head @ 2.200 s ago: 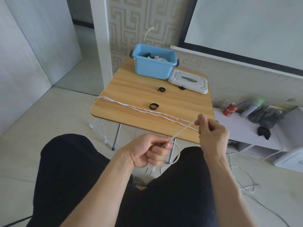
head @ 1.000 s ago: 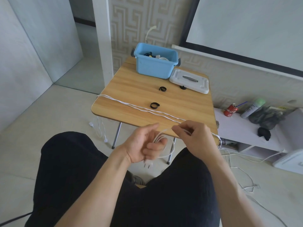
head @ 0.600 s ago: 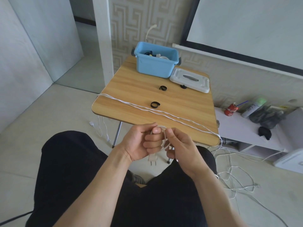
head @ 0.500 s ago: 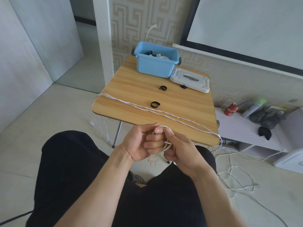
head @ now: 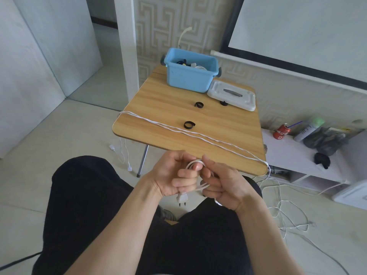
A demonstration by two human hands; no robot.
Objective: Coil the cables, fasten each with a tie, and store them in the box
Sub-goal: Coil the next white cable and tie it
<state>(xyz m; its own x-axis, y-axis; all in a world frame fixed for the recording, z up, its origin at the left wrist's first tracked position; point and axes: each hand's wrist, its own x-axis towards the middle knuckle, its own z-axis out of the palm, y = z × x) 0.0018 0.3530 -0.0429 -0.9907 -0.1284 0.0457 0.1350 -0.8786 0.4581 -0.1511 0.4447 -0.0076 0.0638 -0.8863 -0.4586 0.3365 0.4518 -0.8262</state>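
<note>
Left hand [head: 172,175] — fingers curled round a small coil of thin white cable [head: 195,163], a two-pin plug [head: 182,199] hanging below the fist. Right hand [head: 222,184] — fingers curled on the same coil, touching the left hand, just in front of the table's near edge. The cable runs on as two slack strands [head: 178,130] across the wooden table [head: 158,100], dropping off both sides to loose loops on the floor [head: 286,217]. Three black ties: one [head: 189,125] beside the strands, one [head: 198,104] mid-table, one [head: 223,103] at the white lid [head: 232,94]. Blue box [head: 189,76] at the far edge, cables inside.
</note>
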